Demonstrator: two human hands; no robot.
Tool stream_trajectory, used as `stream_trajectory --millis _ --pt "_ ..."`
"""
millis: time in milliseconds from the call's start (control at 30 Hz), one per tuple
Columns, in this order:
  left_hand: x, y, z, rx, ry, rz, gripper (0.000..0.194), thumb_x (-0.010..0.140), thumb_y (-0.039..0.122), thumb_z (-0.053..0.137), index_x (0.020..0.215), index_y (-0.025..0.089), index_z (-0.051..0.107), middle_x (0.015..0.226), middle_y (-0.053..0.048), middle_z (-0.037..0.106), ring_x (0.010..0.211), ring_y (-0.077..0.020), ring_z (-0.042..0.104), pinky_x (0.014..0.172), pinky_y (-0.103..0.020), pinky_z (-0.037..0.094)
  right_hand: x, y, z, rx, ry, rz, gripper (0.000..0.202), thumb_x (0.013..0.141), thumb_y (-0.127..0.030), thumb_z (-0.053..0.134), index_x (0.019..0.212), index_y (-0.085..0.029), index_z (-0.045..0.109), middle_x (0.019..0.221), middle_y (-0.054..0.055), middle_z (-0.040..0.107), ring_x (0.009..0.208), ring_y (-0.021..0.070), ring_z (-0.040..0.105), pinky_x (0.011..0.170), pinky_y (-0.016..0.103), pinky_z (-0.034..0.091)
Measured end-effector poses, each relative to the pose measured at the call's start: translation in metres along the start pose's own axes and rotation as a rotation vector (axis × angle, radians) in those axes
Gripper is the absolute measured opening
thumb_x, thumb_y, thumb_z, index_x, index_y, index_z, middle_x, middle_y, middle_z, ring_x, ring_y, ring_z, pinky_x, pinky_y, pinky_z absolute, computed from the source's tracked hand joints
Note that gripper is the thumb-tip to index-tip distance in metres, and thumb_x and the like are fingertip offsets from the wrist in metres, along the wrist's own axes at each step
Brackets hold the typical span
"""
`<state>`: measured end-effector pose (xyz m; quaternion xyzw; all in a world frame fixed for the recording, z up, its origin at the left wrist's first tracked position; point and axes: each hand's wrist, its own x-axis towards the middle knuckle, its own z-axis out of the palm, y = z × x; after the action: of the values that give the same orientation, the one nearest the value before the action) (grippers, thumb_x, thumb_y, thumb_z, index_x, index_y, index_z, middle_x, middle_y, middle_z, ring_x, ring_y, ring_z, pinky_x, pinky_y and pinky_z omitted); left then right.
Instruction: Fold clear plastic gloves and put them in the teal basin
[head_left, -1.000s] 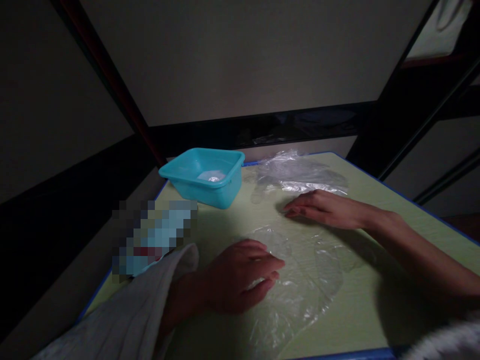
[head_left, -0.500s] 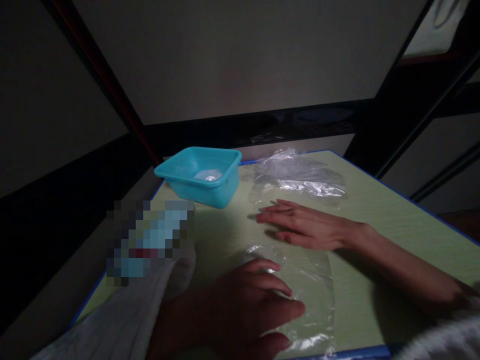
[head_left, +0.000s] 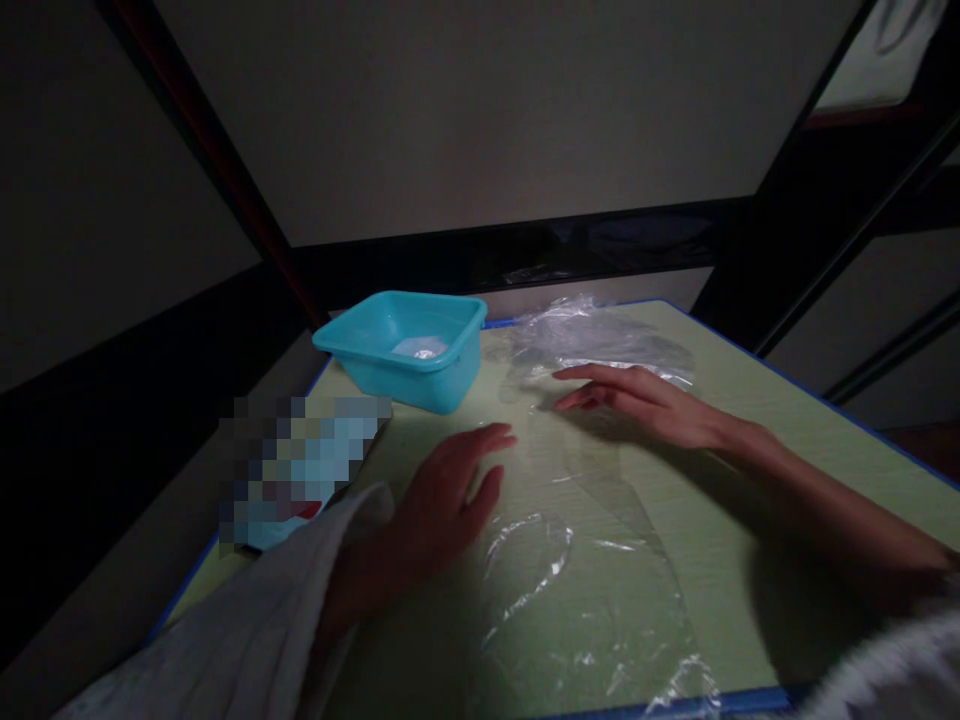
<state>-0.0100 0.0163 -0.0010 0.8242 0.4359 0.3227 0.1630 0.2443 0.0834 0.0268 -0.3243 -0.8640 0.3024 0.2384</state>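
Shifted forward and leftward off the clear plastic bag (head_left: 592,600), which lies spread on the table (head_left: 750,390) and seems to call for a light touch, the left hand (head_left: 439,500) is loosely open, like the right hand (head_left: 656,405) near the crumpled plastic film (head_left: 600,340).

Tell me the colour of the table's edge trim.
Blue trim, best seen in the head view.

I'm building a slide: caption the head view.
Left hand and right hand over a pale green table, near clear plastic film and a turquoise basin.

From the wearer's head, the single view looks forward and down (fairly close) onto the table (head_left: 772,395).
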Motion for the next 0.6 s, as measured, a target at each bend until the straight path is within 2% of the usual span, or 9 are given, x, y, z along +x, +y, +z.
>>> stream_trajectory --millis 100,200,300,400,500,600 --pt "0.007 -0.013 0.003 -0.007 -0.03 -0.148 0.032 0.085 0.022 0.041 0.115 0.016 0.05 0.118 -0.013 0.06 0.111 -0.0239 0.054 0.097 -0.043 0.04 0.001 0.008 0.001 0.121 0.002 0.032 0.039 0.091 -0.025 0.032 0.127 -0.016 0.044 0.106 0.01 0.067 0.096 0.0206 0.062 0.083 0.038 0.047" --pt "0.009 -0.016 0.005 0.012 -0.032 -0.149 0.032 0.085 0.023 0.04 0.115 0.016 0.049 0.12 -0.013 0.059 0.112 -0.0243 0.054 0.097 -0.044 0.039 0.003 0.007 0.011 0.072 -0.06 0.008 0.041 0.092 -0.026 0.032 0.13 -0.016 0.04 0.107 0.01 0.067 0.1 0.02 0.06 0.087 0.039 0.044" --pt "0.009 -0.015 0.006 0.053 -0.027 -0.133 0.031 0.086 0.022 0.039 0.114 0.015 0.049 0.121 -0.014 0.058 0.113 -0.0247 0.053 0.097 -0.045 0.039 0.005 0.003 0.018 0.0 -0.111 -0.019 0.044 0.092 -0.027 0.03 0.134 -0.015 0.035 0.114 0.01 0.063 0.097 0.0185 0.059 0.085 0.037 0.044" --pt "0.008 -0.016 0.006 0.068 -0.021 -0.142 0.032 0.085 0.022 0.039 0.114 0.012 0.049 0.12 -0.016 0.057 0.112 -0.0254 0.053 0.097 -0.045 0.039 0.004 0.001 0.016 -0.014 -0.085 -0.031 0.044 0.092 -0.028 0.032 0.134 -0.015 0.034 0.119 0.011 0.06 0.088 0.0171 0.06 0.082 0.037 0.045" --pt "0.008 -0.018 0.007 0.076 -0.01 -0.14 0.031 0.085 0.022 0.039 0.113 0.012 0.049 0.119 -0.016 0.058 0.111 -0.0253 0.054 0.096 -0.044 0.04 0.004 0.004 0.01 0.093 0.02 0.053 0.042 0.09 -0.03 0.035 0.128 -0.014 0.041 0.099 0.01 0.067 0.076 0.0167 0.061 0.071 0.034 0.049" --pt "0.008 -0.02 0.007 0.08 -0.005 -0.152 0.03 0.084 0.021 0.04 0.11 0.013 0.05 0.116 -0.016 0.059 0.108 -0.0261 0.055 0.094 -0.046 0.041 0.004 0.011 0.007 0.239 0.08 0.22 0.039 0.089 -0.031 0.038 0.123 -0.013 0.044 0.072 0.004 0.064 0.059 0.0142 0.058 0.054 0.027 0.048"
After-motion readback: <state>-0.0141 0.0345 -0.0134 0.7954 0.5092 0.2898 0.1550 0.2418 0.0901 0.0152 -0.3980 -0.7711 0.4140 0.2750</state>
